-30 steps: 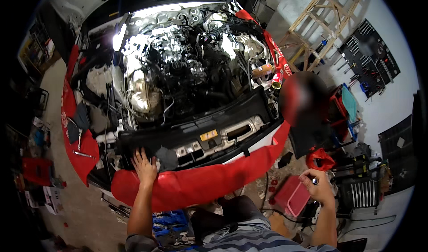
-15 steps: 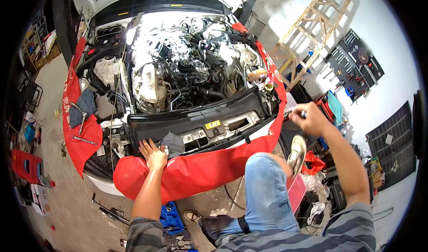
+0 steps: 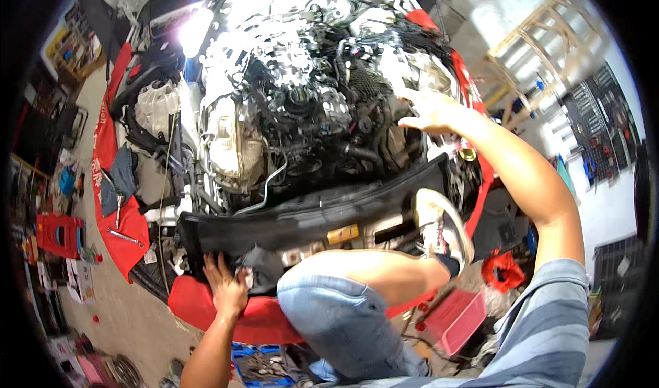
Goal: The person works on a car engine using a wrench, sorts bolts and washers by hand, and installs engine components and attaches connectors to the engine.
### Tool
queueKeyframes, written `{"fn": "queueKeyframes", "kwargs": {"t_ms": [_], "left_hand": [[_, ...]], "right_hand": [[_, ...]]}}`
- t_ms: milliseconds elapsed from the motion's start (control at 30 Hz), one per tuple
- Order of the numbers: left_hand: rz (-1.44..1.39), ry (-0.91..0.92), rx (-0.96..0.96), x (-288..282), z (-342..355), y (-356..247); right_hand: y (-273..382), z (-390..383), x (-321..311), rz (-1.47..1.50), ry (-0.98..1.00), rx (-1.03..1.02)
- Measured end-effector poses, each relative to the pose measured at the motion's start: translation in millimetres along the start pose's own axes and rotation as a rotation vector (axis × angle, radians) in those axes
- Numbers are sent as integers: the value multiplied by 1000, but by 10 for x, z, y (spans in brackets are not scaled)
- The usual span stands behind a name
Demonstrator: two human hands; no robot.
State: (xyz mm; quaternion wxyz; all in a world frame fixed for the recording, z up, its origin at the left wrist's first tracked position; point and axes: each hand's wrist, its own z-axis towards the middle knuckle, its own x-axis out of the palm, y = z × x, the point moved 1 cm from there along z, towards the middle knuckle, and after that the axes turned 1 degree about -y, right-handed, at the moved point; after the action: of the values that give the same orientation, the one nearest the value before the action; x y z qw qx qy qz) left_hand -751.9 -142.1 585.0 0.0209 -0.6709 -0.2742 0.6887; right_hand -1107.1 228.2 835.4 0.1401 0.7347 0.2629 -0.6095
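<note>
Shifted forward since earlier: right hand (image 3: 437, 112), held over the engine (image 3: 298, 101), fingers parted, nothing visibly gripped. Left hand (image 3: 228, 290) is laid open beside grey cloth (image 3: 263, 268) at black panel (image 3: 309, 218). Engine exposed; no part is being fitted.

With twelve o'clock straight ahead, open air above the engine (image 3: 302, 106) gives a hand room to pass at nine o'clock from the right hand (image 3: 432, 111), with the bright lamp (image 3: 197, 31) in the way at ten. At six o'clock from that hand, the raised shoe (image 3: 431, 216) blocks part of the black front panel (image 3: 316, 216); a can (image 3: 467, 154) crowds the forearm at five. Beside the left hand (image 3: 226, 285), the grey cloth (image 3: 262, 270) at two o'clock and bent knee (image 3: 302, 285) at three obstruct sideways passage. A thin rod (image 3: 165, 161) crosses at eleven; room opens over the floor (image 3: 134, 333) at eight.
</note>
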Motion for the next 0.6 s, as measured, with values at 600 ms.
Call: {"fn": "queueKeyframes", "kwargs": {"t_ms": [600], "left_hand": [[77, 65, -294, 101, 27, 162]], "right_hand": [[330, 2512, 701, -38, 327, -485]]}}
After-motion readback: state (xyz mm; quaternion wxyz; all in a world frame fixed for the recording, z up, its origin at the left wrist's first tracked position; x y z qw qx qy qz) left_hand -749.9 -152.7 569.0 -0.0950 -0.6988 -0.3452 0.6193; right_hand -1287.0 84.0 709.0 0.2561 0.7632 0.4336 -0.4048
